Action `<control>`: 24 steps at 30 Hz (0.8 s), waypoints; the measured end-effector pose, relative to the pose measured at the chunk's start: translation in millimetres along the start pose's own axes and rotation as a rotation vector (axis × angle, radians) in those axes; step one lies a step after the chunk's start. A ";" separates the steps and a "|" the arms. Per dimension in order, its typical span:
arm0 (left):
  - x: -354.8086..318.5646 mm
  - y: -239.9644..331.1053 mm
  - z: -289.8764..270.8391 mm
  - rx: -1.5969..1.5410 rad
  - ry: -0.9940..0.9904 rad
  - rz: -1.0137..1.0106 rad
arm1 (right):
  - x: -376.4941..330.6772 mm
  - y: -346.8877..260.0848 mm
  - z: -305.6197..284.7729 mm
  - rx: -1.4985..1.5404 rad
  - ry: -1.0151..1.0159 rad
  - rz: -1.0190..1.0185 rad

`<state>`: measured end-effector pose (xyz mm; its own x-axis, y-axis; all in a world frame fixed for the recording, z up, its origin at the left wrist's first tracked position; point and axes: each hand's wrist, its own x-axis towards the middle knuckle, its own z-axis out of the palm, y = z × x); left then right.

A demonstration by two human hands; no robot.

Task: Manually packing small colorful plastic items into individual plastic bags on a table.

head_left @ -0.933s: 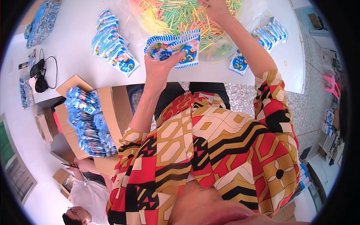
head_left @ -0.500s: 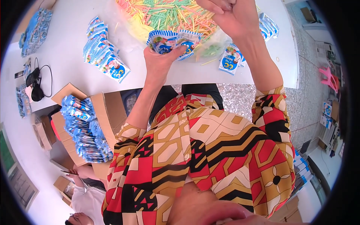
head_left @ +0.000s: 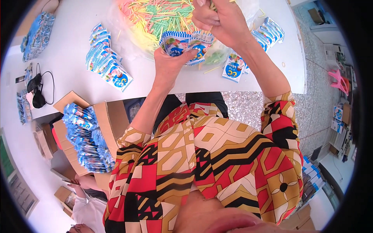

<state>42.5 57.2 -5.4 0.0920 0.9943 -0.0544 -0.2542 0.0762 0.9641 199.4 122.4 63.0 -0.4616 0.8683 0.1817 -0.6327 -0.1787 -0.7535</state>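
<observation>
My left hand (head_left: 168, 66) is closed round a fan of small blue-and-white packets (head_left: 176, 43), its thumb pressed across the front one. Just beyond and to the right, my right hand (head_left: 222, 19) is curled with its fingers together; thin pale-yellow sticks (head_left: 212, 5) show at its far side, partly hidden by the fingers. Under and beyond both hands spreads a heap of thin pink, green, yellow and orange sticks (head_left: 155, 17) on clear plastic. Overlapping packets lie in a row (head_left: 103, 58) left of the heap, and more packets (head_left: 234, 68) lie partly beneath my right forearm.
At the table's near left stands an open cardboard box (head_left: 110, 122) full of filled blue packets (head_left: 85, 136). A black corded object (head_left: 37, 91) and further packets (head_left: 38, 37) lie farther left. Another person (head_left: 87, 209) is at lower left. A pink stool (head_left: 338, 82) stands at right.
My right hand has moved left and nearer to the packets in my left hand, its fingers still curled. My left hand keeps its hold on the packets. The whole view has shifted slightly.
</observation>
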 end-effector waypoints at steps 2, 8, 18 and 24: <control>-0.5 2.0 1.4 -0.009 0.001 -0.009 | 0.1 -0.1 0.2 -0.049 0.034 0.020; 2.2 2.3 -1.3 -0.006 -0.001 -0.056 | 0.4 -4.6 4.1 0.009 -0.035 -0.002; -1.2 9.7 0.7 -0.040 -0.048 -0.032 | -1.3 -3.6 7.6 -0.205 -0.019 0.081; 0.0 10.8 2.3 -0.080 -0.067 -0.006 | 0.5 -15.8 9.3 -0.635 -0.090 -0.049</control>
<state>42.0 57.9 5.6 0.1575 0.9867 -0.0395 -0.3293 0.0902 0.9399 203.4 121.4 80.9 -0.5095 0.8213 0.2567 -0.1758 0.1926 -0.9654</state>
